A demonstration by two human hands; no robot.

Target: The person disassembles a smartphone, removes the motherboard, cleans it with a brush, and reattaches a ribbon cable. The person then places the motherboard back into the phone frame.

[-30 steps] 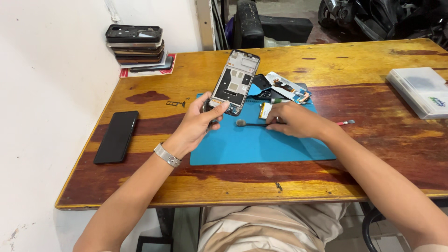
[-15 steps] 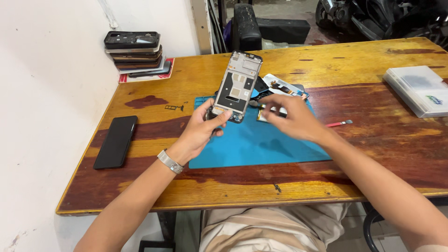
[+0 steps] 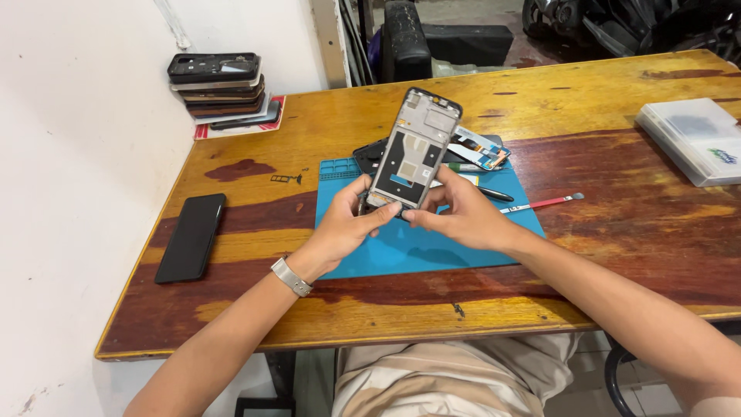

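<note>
Hands grip our rectangular phone frame [image 3: 415,150]: left hand [image 3: 346,224] at 7 o'clock, right hand [image 3: 461,216] at 5, above rubbery blue mat [image 3: 432,247].

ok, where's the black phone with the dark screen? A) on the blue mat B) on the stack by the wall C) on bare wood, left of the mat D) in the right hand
C: the black phone lies flat on the wooden table, left of the blue mat.

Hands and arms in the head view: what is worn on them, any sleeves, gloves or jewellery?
Both hands are bare, no gloves. The left hand has a silver metal band on its wrist, like a watch strap or bracelet. The right hand shows no ring or band. Both forearms are uncovered, with no sleeves in view.
</note>
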